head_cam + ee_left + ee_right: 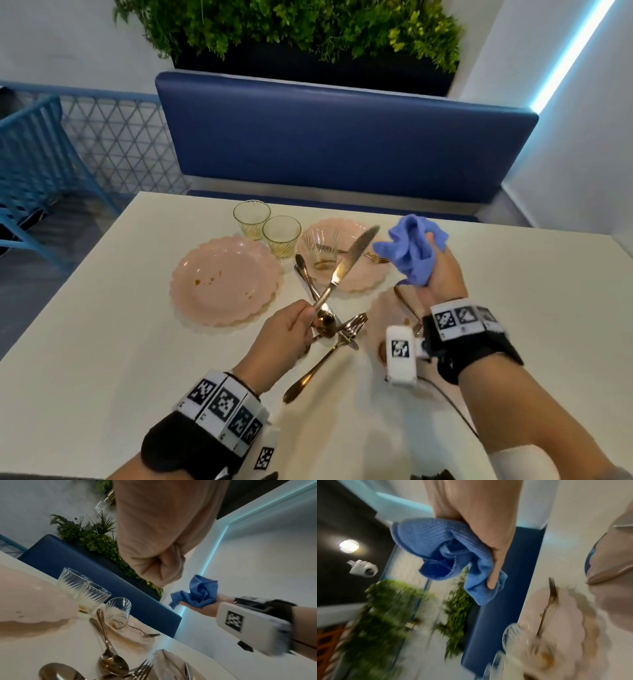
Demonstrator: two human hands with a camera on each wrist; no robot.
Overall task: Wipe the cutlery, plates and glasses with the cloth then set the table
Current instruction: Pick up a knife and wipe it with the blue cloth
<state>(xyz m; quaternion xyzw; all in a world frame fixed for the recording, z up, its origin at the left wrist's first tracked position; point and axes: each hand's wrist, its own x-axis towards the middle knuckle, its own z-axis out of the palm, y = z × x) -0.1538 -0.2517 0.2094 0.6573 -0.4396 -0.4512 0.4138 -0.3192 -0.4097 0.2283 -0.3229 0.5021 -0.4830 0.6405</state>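
The left hand (286,329) grips a knife (346,267) by its handle, fingers curled round it, and holds it up off the table (120,342). The knife's long axis runs on a slant, the blade pointing up and away from the left hand toward the right hand (442,270), its tip just short of the bunched blue cloth (411,250) that the right hand clutches in the air. Below the left hand lies a heap of crossed spoons and forks (339,329); beyond it sit a soiled pink plate (222,281), two yellowish glasses (265,228) and a clear glass (320,248) standing on a second plate with a fork. The left wrist view shows the fisted fingers from beneath but hardly any of the knife; it shows the cloth (200,595) side on. The right wrist view alone shows the cloth's ribbed weave (447,555) and the thumb pressed into it, though much of that view is blurred.
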